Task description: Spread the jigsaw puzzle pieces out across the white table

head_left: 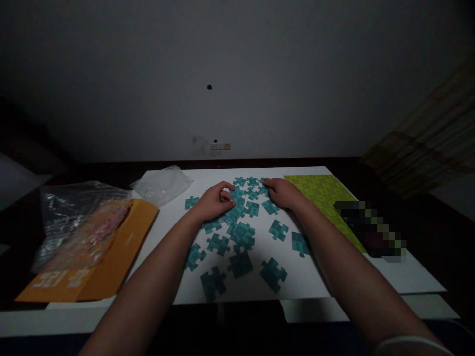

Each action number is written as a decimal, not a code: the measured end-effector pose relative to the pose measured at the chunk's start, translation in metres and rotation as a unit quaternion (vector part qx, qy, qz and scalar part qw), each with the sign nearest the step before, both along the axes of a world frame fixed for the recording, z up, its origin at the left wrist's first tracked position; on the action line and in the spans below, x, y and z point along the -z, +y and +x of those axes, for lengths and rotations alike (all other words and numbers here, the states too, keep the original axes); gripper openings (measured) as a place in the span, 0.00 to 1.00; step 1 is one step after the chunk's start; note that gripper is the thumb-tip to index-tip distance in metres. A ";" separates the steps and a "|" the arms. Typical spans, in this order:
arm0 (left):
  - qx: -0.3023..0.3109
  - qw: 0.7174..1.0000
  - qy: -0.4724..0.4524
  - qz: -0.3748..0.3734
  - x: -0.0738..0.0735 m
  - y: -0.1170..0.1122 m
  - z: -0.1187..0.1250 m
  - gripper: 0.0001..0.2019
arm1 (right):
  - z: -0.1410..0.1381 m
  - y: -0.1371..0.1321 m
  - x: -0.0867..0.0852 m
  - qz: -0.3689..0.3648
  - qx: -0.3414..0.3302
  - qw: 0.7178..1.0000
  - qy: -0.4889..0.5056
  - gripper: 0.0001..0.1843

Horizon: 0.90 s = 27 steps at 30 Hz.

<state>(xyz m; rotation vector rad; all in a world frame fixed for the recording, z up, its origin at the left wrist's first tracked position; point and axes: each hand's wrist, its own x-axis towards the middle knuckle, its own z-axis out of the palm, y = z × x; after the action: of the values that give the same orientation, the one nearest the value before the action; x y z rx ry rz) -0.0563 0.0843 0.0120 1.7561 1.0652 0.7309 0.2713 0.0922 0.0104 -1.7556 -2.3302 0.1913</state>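
Observation:
Several teal jigsaw pieces [241, 232] lie scattered face down on a white board [304, 282]. My left hand [213, 200] rests at the far side of the pile, fingers curled onto the pieces. My right hand [282, 193] lies opposite it, fingers bent and touching pieces near the top of the pile. What either hand holds, if anything, is hidden in the dim light. A single piece [191, 201] sits just left of my left hand.
A yellow-green patterned sheet [322, 195] lies at the right of the board, with a dark blurred object [371, 230] on it. An orange envelope [107, 257] under a clear plastic bag [74, 217] sits at the left. Another clear bag [163, 184] lies behind.

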 end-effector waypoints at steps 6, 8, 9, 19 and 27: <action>-0.024 0.999 0.008 0.039 0.000 0.002 0.004 0.22 | 0.001 -0.005 -0.001 0.006 -0.011 1.000 0.001 0.30; -0.056 0.998 -0.022 0.029 -0.003 0.005 0.005 0.22 | -0.001 -0.008 -0.003 0.003 0.000 1.000 0.005 0.29; -0.076 0.996 -0.036 0.018 -0.004 0.007 0.005 0.23 | -0.002 -0.010 -0.004 0.001 0.006 1.000 0.007 0.29; -0.210 0.977 0.045 0.005 -0.016 0.059 -0.013 0.24 | -0.003 -0.013 -0.009 0.009 -0.005 1.000 0.003 0.26; -0.195 0.966 0.167 0.014 -0.019 0.068 -0.017 0.10 | -0.003 -0.013 -0.003 0.009 0.004 1.000 0.026 0.25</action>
<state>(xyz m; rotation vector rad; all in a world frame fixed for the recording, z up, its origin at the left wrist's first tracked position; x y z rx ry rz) -0.0734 0.1523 0.0310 1.7523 1.6688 0.6994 0.2680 0.0795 0.0137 -1.7288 -2.2808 0.2113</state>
